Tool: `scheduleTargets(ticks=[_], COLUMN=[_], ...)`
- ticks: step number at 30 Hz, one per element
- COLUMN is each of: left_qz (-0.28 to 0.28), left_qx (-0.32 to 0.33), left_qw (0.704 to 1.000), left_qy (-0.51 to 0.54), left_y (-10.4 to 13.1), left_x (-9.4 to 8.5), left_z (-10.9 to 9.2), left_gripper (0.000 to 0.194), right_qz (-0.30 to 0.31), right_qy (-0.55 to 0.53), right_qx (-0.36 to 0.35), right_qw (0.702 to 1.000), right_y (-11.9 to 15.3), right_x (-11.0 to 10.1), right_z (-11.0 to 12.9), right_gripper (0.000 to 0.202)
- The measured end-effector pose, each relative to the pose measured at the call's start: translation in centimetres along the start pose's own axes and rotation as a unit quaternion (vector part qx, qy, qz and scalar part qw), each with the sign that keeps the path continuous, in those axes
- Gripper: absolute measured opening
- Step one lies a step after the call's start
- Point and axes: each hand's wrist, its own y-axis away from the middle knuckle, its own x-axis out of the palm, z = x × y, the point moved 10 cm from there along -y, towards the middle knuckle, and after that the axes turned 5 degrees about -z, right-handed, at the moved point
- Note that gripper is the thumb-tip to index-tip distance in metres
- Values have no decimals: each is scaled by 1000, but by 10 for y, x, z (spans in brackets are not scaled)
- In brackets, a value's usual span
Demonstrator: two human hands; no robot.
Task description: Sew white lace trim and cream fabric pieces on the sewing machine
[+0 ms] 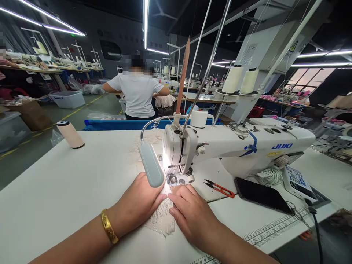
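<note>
Forearms (82,238) aslant, converging — left hand (141,198) and right hand (192,216), narrow-fingered — on pale textured fabric (162,220).

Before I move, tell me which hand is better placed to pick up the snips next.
Right, most likely. The right hand is on the side of the fabric nearer the snips; the left hand would have to cross it.

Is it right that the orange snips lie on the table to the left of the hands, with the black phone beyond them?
Not quite: the head view shows the orange snips to the right of the hands, not the left. The black phone does lie beyond them.
</note>
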Motion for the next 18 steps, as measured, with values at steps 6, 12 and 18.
scheduleTargets(ticks=[6,12,18], left_qz=[-11,-16,-73], left_qx=[14,7,21], left_qw=[1000,1000,996], left_qy=[16,24,54], left_y=[1,2,4], left_x=[-2,0,-10], left_z=[-3,-2,-6], left_gripper=[19,19,19], right_qz=[-4,-14,-25], right_qy=[8,9,8], right_qx=[3,-2,-10], right_qw=[1000,1000,1000], right_y=[1,1,2], right_x=[1,-2,-3], right_z=[-2,-1,2], right_gripper=[17,22,21])
